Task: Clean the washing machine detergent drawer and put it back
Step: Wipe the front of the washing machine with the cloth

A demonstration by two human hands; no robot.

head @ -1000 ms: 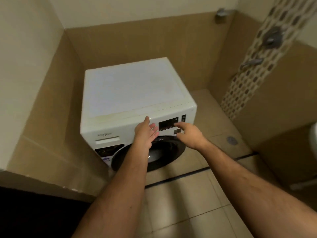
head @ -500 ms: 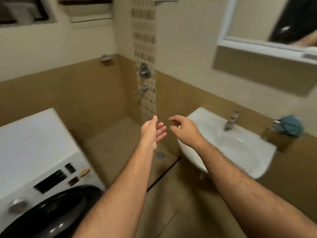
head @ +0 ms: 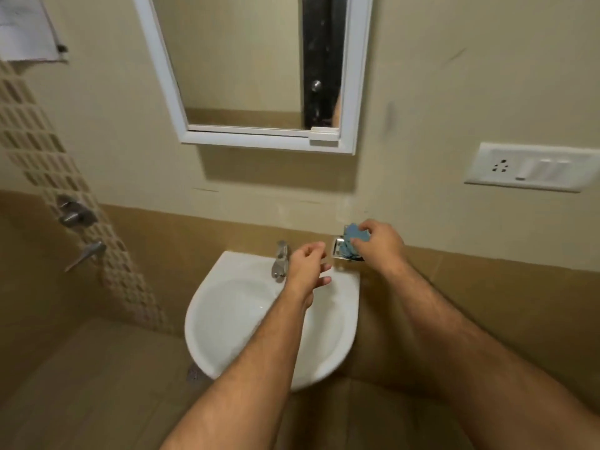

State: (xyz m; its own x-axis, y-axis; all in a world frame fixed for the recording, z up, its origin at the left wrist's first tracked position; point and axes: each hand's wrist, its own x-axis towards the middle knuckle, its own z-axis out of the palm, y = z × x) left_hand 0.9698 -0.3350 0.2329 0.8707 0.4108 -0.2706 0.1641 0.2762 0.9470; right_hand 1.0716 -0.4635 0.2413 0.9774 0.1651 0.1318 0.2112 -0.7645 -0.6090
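Observation:
A blue cloth (head: 354, 237) lies bunched on a small metal wall holder (head: 339, 249) to the right of the tap. My right hand (head: 380, 243) reaches over it and its fingers curl round the cloth. My left hand (head: 306, 264) hovers above the rear rim of the white basin (head: 227, 323), fingers loosely curled and holding nothing. The washing machine and its detergent drawer are out of view.
A chrome tap (head: 280, 261) stands at the back of the basin. A white-framed mirror (head: 259, 69) hangs above. A switch and socket plate (head: 529, 167) is on the wall at the right. Shower valve handles (head: 76, 216) are mounted on the patterned tile strip at the left.
The view has swung right from the washing machine to the basin. My right hand has reached the blue cloth on the holder; my left hand has come over the basin.

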